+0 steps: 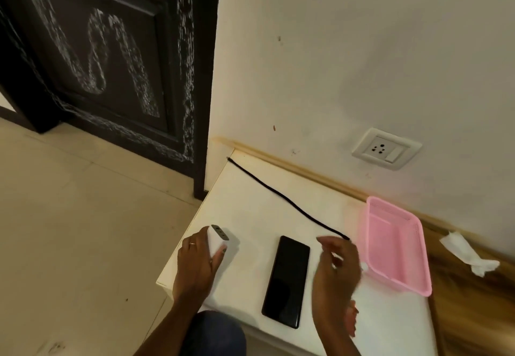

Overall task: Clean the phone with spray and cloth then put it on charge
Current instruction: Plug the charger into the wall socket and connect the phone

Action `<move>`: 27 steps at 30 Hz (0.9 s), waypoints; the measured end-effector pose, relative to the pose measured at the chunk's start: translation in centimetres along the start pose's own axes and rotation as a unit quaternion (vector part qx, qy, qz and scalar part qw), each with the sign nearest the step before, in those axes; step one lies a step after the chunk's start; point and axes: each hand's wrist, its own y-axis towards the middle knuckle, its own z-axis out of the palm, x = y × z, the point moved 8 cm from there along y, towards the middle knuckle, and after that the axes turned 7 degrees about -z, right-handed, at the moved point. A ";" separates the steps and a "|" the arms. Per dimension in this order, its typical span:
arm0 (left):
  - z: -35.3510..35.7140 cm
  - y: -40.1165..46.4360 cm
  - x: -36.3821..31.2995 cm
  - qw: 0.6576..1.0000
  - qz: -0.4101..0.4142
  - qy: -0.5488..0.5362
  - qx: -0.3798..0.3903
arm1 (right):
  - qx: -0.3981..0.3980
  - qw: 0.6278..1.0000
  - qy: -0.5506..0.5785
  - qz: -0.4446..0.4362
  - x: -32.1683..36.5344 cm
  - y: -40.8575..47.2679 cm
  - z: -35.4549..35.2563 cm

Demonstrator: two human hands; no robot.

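A black phone lies screen up on the white table, between my two hands. My left hand grips a white charger block at the table's left edge, its ports facing up. A black cable runs from the far left corner diagonally toward my right hand. That hand is blurred; its curled fingers seem to pinch the cable's near end just right of the phone. A crumpled white cloth lies on the wooden surface at the far right. No spray bottle is in view.
A pink plastic basket stands on the table's right side, close to my right hand. A wall socket with a switch sits above the table on the white wall. A dark door and tiled floor lie to the left.
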 end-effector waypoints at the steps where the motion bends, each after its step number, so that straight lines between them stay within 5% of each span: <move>1: -0.1 -0.1 0.0 1.000 0.003 -0.001 -0.006 | 0.030 0.999 0.006 -0.017 0.5 0.6 2.1; 5: 0.1 0.1 0.3 1.000 -0.011 0.001 -0.004 | 0.199 0.977 -0.009 -0.075 0.8 3.2 12.1; 11: 0.0 0.3 0.6 0.999 -0.039 -0.010 -0.005 | 0.341 0.900 -0.238 -0.131 -3.8 7.5 25.9; 18: 0.3 0.3 0.7 0.999 -0.051 0.001 0.008 | 0.401 0.834 -0.351 -0.145 -7.2 8.2 31.5; 22: 0.3 0.4 0.9 0.998 -0.056 0.006 0.009 | 0.393 0.852 -0.312 -0.150 -6.8 7.6 31.1; 27: 0.3 0.3 0.8 0.998 -0.065 0.001 0.013 | 0.423 0.793 -0.360 -0.250 -5.5 5.7 30.3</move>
